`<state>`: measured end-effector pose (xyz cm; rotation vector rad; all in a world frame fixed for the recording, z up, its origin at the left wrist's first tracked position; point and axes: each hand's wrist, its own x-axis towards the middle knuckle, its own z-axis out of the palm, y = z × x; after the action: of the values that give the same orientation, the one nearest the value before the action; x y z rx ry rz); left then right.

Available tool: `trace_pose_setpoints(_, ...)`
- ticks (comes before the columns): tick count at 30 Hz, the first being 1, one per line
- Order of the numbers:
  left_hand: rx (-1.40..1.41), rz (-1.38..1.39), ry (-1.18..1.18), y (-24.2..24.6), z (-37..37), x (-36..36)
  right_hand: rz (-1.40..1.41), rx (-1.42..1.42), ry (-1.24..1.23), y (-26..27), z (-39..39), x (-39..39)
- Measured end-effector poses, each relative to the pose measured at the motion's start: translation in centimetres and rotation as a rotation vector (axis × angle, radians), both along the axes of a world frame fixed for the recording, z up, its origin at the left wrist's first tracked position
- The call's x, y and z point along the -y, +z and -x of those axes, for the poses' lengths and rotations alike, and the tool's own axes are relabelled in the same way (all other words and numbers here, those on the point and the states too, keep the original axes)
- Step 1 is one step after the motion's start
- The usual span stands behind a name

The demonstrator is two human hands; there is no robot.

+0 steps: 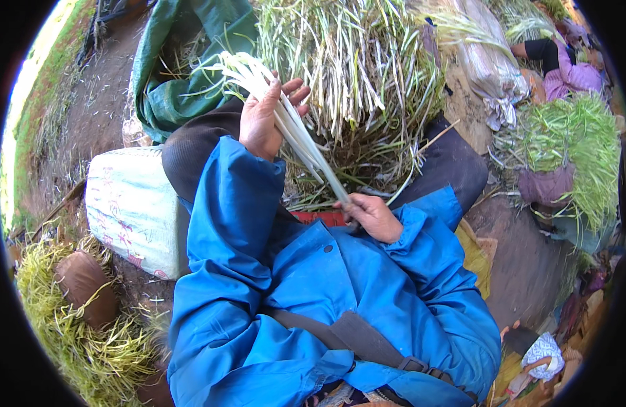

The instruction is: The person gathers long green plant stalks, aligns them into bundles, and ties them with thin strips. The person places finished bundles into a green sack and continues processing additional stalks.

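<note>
A bundle of long pale green-white plant stalks (300, 137) slants across my lap. My left hand (264, 114) is turned palm up around its upper part, with the stalks between thumb and loosely bent fingers. Their whitish, splayed ends stick out past that hand to the upper left. Lower right, my right hand (369, 216) grips the narrow end of the same bundle, near the front of my blue jacket. Just beyond my hands, a large heap of green and whitish stalks (343, 66) lies between my knees. Part of a red object (318, 219) shows beneath the bundle.
On the left are a white woven sack (132, 203), a green sheet (165, 96) and yellowish-green stalks (99, 351). Further stalks (562, 137) and a pale plastic sack (488, 61) lie to the right. A person in purple checks (572, 74) and another in patterned clothing (544, 356) are at the right.
</note>
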<state>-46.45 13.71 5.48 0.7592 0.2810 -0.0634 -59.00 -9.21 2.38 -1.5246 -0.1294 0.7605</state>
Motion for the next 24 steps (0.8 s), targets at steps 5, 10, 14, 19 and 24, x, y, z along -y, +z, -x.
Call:
trace_pose_setpoints(5, 0.080, 0.068, -0.034, 0.3, -0.1, -0.8, -0.134, 0.228, -0.426, 1.9, -3.4, 0.9)
trace_pose_setpoints(10, 0.036, 0.063, -0.072, -0.5, 0.9, 0.4, 0.114, 0.562, -0.385, 0.9, -5.8, -3.7)
trace_pose_setpoints(14, -0.039, 0.044, -0.098, -1.2, 2.2, 2.5, 0.155, 0.442, -0.245, -1.2, -5.3, -5.8)
trace_pose_setpoints(19, -0.044, 0.008, -0.131, -2.5, 2.4, 2.8, -0.100, 0.230, -0.180, -0.9, -4.3, -5.7)
trace_pose_setpoints(24, -0.116, -0.068, -0.219, -2.3, 2.6, 3.5, -0.372, -0.149, -0.069, -0.8, -4.3, -5.8)
